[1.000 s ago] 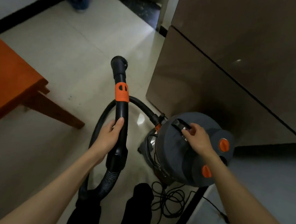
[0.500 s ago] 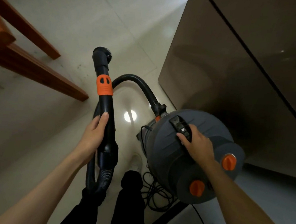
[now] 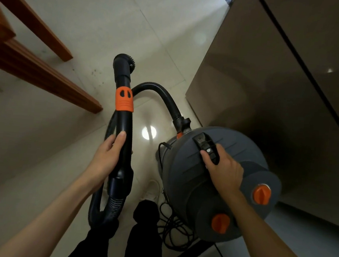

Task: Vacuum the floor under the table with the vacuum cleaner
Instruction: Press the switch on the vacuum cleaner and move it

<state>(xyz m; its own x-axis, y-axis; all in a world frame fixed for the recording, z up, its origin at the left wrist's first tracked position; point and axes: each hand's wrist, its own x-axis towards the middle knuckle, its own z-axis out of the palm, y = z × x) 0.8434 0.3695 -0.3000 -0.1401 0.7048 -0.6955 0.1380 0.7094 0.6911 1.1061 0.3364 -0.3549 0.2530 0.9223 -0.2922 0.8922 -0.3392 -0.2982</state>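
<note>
A grey canister vacuum cleaner [image 3: 221, 187] with orange knobs stands at the lower right. My right hand [image 3: 222, 170] grips the black carry handle [image 3: 205, 145] on its lid. My left hand [image 3: 108, 155] is wrapped round the black wand [image 3: 123, 124], which has an orange collar and ends in a small round brush nozzle [image 3: 125, 62] pointing away from me above the floor. A black hose [image 3: 163, 98] arcs from the canister's front. Two orange-brown wooden table legs [image 3: 45, 79] slant in from the upper left.
A tall brown glossy cabinet [image 3: 273, 76] rises close behind the canister on the right. The black power cord [image 3: 175, 232] lies coiled on the cream tile floor [image 3: 114, 9] by my dark-trousered legs and white shoe [image 3: 152, 191].
My view has tilted downward and closer. The table legs and cabinet slid up in view. Both hands keep their holds on the wand and the lid handle.
</note>
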